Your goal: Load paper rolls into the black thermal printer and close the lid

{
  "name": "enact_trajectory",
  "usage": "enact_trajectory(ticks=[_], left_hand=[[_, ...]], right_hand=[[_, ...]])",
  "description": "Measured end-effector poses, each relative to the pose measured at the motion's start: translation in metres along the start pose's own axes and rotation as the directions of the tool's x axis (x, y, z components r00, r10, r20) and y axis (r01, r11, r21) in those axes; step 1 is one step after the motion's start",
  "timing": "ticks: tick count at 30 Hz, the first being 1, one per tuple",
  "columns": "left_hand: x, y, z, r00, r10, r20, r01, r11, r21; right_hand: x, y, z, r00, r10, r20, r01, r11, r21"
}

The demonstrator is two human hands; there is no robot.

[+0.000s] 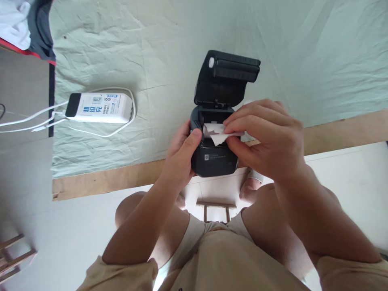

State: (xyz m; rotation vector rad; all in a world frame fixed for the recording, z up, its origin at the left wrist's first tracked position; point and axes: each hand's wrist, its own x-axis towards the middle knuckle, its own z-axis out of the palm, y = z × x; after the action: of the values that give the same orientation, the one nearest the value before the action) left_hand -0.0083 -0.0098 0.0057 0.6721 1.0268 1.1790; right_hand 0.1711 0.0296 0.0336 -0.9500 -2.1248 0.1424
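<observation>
A small dark label or receipt printer (216,161) is held near the table's front edge, its hinged lid (228,74) standing open. Black roller parts show on the inside of that lid. My left hand (183,151) grips the printer's left side, thumb on the rim. White paper (218,138) with a torn-looking edge sticks out of the paper bay. My right hand (266,135) pinches this paper between thumb and fingers over the bay's right side. How much paper lies inside the bay is hidden by the fingers.
A white power bank or charger box (103,108) with white cables (36,118) lies on the pale green cloth (160,52) to the left. A wooden edge (121,179) runs along the table front. Clothing (38,28) sits at the far left corner.
</observation>
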Motion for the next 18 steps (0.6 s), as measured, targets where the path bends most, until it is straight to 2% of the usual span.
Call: enact_trajectory(ticks=[8, 11, 15, 18], left_hand=[[0.0024, -0.0010, -0.0006, 0.998, 0.030, 0.053, -0.027, 0.998, -0.051], [0.0021, -0.0005, -0.0008, 0.999, 0.042, 0.028, -0.040, 0.998, -0.043], [0.0006, 0.0022, 0.0015, 1.000, 0.014, 0.019, -0.012, 0.996, -0.083], [0.0007, 0.0018, 0.0013, 0.999, 0.026, 0.032, -0.023, 0.995, -0.094]], right_hand=[[-0.0042, 0.0011, -0.0021, 0.986, -0.120, 0.115, 0.110, 0.990, 0.088], [-0.0044, 0.0024, 0.0003, 0.985, -0.174, 0.018, 0.172, 0.983, 0.061], [-0.0040, -0.0006, 0.0020, 0.976, -0.179, -0.121, 0.189, 0.979, 0.072], [-0.0045, -0.0023, 0.0027, 0.976, -0.195, -0.098, 0.203, 0.976, 0.082]])
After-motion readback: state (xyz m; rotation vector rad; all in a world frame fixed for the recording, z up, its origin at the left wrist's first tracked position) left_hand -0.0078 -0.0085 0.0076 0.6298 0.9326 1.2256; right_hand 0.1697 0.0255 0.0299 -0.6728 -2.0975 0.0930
